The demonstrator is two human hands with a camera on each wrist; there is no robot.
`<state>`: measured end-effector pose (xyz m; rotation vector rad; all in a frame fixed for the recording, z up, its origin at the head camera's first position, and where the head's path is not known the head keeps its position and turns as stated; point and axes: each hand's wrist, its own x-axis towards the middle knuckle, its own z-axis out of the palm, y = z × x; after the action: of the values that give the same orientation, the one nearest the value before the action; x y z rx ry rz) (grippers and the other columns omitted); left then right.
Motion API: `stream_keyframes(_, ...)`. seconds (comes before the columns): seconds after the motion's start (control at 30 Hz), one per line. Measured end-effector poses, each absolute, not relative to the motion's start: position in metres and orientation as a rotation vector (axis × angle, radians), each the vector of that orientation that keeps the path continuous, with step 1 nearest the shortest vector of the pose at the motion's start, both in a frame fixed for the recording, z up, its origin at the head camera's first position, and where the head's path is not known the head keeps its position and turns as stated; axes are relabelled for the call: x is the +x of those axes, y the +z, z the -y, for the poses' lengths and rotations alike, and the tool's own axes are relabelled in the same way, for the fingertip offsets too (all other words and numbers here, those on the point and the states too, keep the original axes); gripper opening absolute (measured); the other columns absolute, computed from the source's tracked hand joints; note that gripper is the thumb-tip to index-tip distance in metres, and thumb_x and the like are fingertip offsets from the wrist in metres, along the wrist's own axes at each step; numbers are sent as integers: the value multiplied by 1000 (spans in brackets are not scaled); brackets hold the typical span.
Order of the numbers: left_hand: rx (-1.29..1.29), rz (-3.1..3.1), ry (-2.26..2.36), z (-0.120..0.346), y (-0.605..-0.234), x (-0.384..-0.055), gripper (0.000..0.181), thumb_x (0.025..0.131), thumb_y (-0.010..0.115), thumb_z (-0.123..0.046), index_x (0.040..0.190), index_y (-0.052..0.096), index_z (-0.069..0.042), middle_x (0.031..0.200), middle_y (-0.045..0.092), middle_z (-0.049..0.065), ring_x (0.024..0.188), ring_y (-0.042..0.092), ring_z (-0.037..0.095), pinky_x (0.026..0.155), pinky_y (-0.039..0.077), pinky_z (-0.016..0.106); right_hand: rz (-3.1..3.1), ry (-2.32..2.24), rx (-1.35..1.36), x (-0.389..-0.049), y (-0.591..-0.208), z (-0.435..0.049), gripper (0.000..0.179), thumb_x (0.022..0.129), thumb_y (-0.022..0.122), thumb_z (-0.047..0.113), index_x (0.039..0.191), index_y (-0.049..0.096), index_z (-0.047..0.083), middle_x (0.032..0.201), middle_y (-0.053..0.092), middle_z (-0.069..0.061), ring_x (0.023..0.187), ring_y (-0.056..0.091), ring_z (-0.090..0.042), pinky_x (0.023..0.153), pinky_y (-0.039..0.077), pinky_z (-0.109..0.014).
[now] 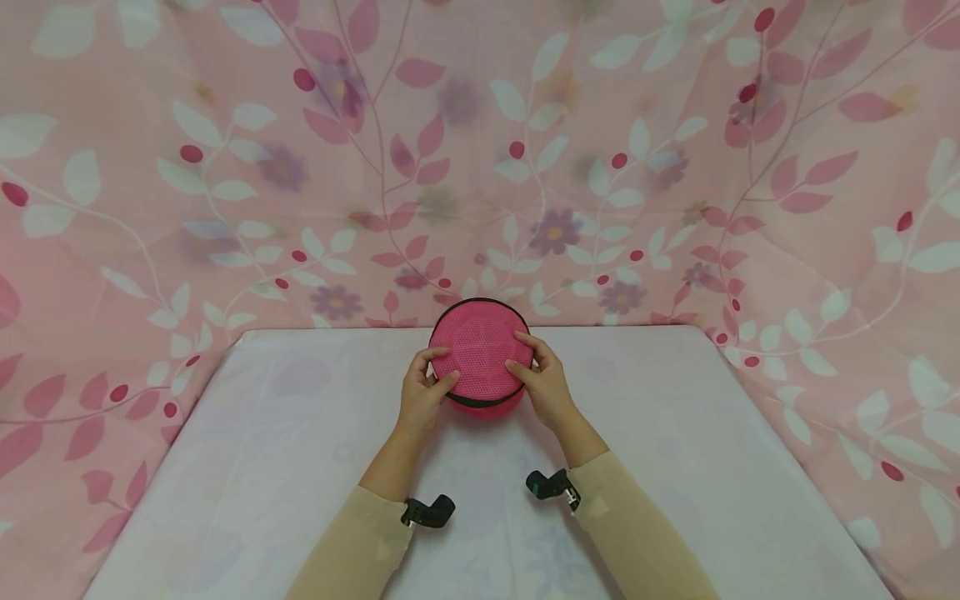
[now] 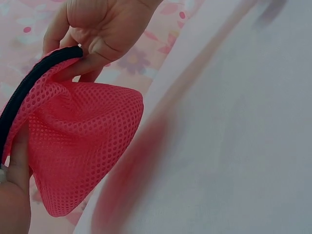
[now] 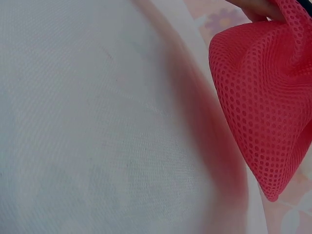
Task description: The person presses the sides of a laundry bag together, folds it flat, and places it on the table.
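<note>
A pink mesh zip bag (image 1: 480,346) with a round top and black zipper edging is held up over the far middle of the table. My left hand (image 1: 422,400) grips its left rim, thumb on the top face and other fingers at the edge. On the opposite rim, my right hand (image 1: 551,387) pinches the bag in the same way. The left wrist view shows the bag's mesh body (image 2: 92,131) sagging in folds below the dark zipper (image 2: 36,73). In the right wrist view, the mesh (image 3: 263,102) narrows to a hanging corner.
A white cloth covers the table (image 1: 300,450). Behind it and along both sides hangs a pink curtain (image 1: 480,167) printed with leaves and flowers. Small black devices sit at the left cuff (image 1: 429,511) and right cuff (image 1: 552,485).
</note>
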<state>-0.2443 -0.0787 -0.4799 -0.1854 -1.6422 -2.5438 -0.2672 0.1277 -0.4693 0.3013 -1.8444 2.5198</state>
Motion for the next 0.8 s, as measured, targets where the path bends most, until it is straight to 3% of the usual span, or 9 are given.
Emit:
stream_keyframes(0.43,-168,1656,-2550,78,-480,-243,42,91,60,15,129,49,1,144,41,8,105,60,21,81,56,23,1857,2599,387,-266,-471,-130,60,95,57,-11,150,38,4,152,36,-13,112,61,-18,88,55,-26)
stream_keyframes(0.8,-201,1658,-2540,79,-481,-242,48,90,57,17,135,43,6,150,35,11,109,57,20,82,55,22,1852,2620,410,-265,-470,-131,63,94,58,-10,151,37,5,157,32,-10,127,51,-25,93,53,-28)
